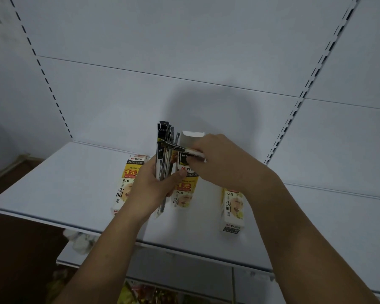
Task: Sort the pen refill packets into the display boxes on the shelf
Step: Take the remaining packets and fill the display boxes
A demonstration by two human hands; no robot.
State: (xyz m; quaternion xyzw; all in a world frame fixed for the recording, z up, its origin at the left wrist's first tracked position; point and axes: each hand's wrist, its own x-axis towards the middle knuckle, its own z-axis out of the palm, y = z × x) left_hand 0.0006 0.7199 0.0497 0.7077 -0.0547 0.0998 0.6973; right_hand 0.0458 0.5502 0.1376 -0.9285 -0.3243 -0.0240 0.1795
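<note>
left grip: forearm enters from 7 o'clock, palm turned inward, fingers and thumb curled round a bundle of refill packets; the thumb lies across the bundle's front.
bundle of refill packets: held upright with dark tops fanned toward 12 o'clock; the lower ends stick out below the hand.
right grip: forearm enters from 5 o'clock, back of hand to the camera, wrist bent toward 9 o'clock. Fingertips pinch the end of a single packet in a narrow hold.
single packet: nearly level, crossing the front of the bundle, just in front of the open flap.
middle box: on the shelf, between the two hands and partly hidden by them; the white top flap stands open at 12 o'clock.
left box: at 9 o'clock of the middle box, partly behind the left wrist.
right box: at 4 o'clock of the middle box, well apart from it, under the right forearm.
back panel: pale, with a hand shadow at 12 o'clock of the boxes.
</note>
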